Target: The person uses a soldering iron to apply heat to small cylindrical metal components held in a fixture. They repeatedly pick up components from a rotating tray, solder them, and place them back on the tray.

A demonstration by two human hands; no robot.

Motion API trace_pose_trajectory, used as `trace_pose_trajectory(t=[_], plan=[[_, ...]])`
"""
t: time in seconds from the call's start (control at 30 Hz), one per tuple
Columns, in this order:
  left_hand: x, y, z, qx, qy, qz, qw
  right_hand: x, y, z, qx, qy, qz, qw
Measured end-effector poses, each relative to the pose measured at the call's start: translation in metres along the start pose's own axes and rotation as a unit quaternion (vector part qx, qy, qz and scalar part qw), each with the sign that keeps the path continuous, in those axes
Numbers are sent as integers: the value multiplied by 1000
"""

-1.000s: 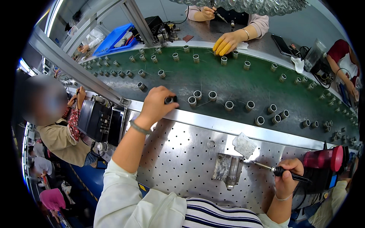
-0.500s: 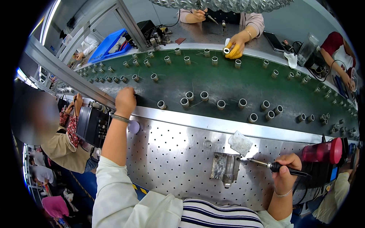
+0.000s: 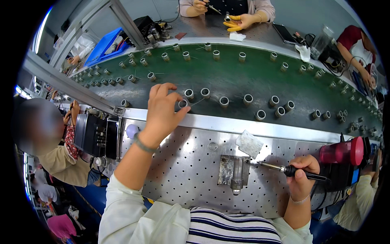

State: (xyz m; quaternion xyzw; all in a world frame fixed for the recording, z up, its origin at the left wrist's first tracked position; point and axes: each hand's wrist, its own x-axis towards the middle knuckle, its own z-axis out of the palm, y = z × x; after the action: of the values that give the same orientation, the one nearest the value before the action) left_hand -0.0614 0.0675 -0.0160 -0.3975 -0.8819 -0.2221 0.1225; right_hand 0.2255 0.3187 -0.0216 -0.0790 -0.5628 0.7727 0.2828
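My left hand [image 3: 162,110] reaches over the green belt, its thumb and forefinger closed around a small metal cylinder [image 3: 183,104] with a pale ring-shaped top. Two similar cylinders stand just beyond it. In my right hand [image 3: 302,175] is a soldering iron [image 3: 290,169] with a black handle, gripped like a pen. Its tip points left, beside a metal fixture [image 3: 227,170] on the perforated bench. A shiny tube [image 3: 237,175] lies in that fixture. A whitish folded cloth or pad [image 3: 249,144] rests just behind it, close to the iron's tip.
Many cylinders stand along the green belt [image 3: 239,77]. At right are a pink-red container [image 3: 341,151] and dark equipment. A loose ring [image 3: 212,146] lies on the perforated bench [image 3: 178,162]. Across the belt, a person wearing yellow finger covers holds a cylinder and an iron. A metal post stands left.
My left hand has moved right along the belt onto a cylinder; another cylinder now shows where it was. The person opposite has lifted a cylinder off the belt. My right hand stays nearly still.
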Motion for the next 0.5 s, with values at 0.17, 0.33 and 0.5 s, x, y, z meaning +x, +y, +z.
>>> trace_pose_trajectory(t=[0.17, 0.33, 0.5], plan=[[-13, 53, -27, -433, -220, -96, 869, -2, -2, 2, -26, -6, 8, 1000], [-6, 82, -12, -637, -392, -204, 631, 0, -1, 2, -5, -17, 10, 1000], [-5, 78, 9, -677, -444, -142, 570, -1, 1, 4, 22, -33, 18, 999]])
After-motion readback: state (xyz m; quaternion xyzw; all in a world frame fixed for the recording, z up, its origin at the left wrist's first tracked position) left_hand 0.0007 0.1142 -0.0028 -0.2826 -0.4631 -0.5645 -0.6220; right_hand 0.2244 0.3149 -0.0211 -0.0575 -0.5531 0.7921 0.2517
